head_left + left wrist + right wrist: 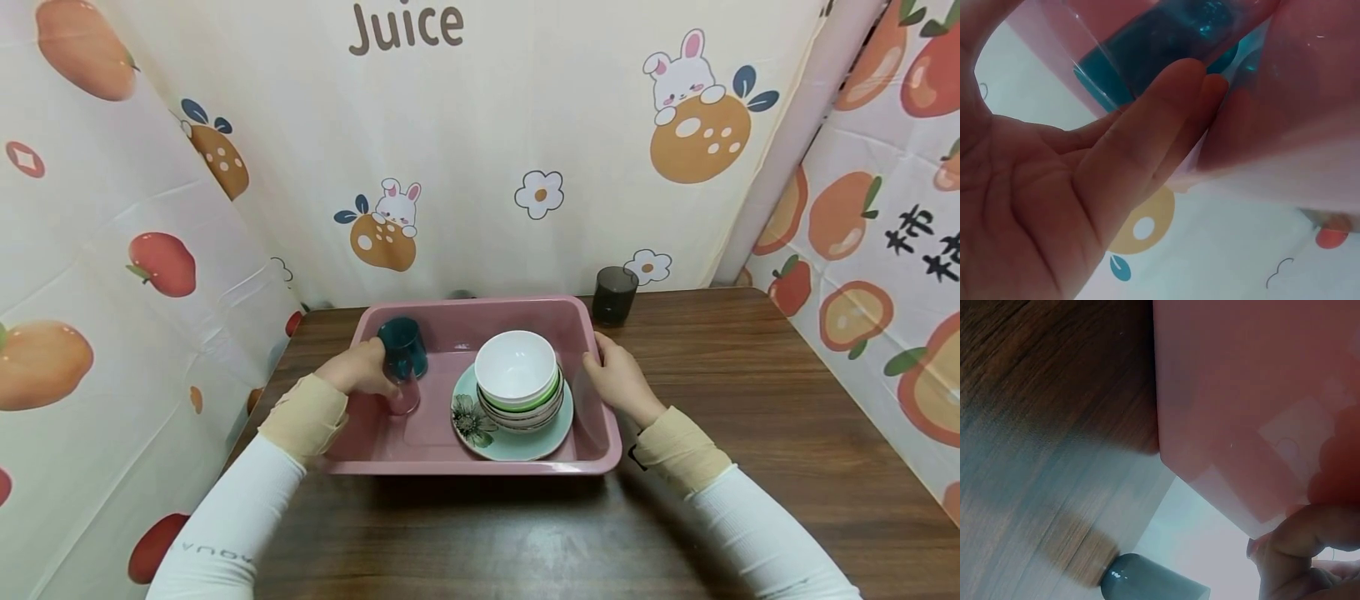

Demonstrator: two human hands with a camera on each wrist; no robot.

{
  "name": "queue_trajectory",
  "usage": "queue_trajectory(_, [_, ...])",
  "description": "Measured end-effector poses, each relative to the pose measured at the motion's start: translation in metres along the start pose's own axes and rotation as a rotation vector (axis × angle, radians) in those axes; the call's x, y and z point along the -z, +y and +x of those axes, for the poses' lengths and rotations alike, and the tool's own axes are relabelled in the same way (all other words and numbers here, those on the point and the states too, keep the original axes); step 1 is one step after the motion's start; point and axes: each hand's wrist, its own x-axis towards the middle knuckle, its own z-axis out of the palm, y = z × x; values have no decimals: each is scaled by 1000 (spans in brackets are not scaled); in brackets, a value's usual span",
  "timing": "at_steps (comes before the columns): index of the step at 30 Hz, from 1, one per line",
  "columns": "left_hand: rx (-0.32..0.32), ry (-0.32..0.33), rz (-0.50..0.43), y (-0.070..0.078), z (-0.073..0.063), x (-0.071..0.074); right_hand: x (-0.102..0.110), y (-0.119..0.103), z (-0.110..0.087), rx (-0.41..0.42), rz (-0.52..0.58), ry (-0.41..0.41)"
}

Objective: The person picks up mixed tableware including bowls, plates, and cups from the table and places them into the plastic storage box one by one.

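Note:
A pink plastic basin (465, 468) rests on the wooden table. Inside its left part, my left hand (363, 369) holds a clear drinking glass (406, 397), with the fingers against its side in the left wrist view. Right behind that glass stands a teal mug (402, 340); whether the two touch I cannot tell. My right hand (618, 379) grips the basin's right rim. In the basin's right half lies a pale green plate (551, 437) with a dark flower print, bearing a stack of bowls topped by a white bowl (516, 365).
A dark grey tumbler (615, 297) stands on the table (720, 375) behind the basin's right corner, beyond my right hand. Printed cloth hangs (480, 150) close behind the basin and along both sides. A small dark round thing (461, 294) shows partly behind the back rim.

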Motion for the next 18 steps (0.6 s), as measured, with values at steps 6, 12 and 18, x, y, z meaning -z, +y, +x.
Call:
queue_trajectory(6, [-18, -8, -37, -4, -6, 4, 0, -1, -1, -4, 5, 2])
queue_trajectory(12, [-32, 45, -106, -11, -12, 11, 0, -1, -1, -10, 4, 2])
queue_trajectory(18, [-16, 117, -158, -23, -21, 16, 0, -2, -1, -18, 8, 0])
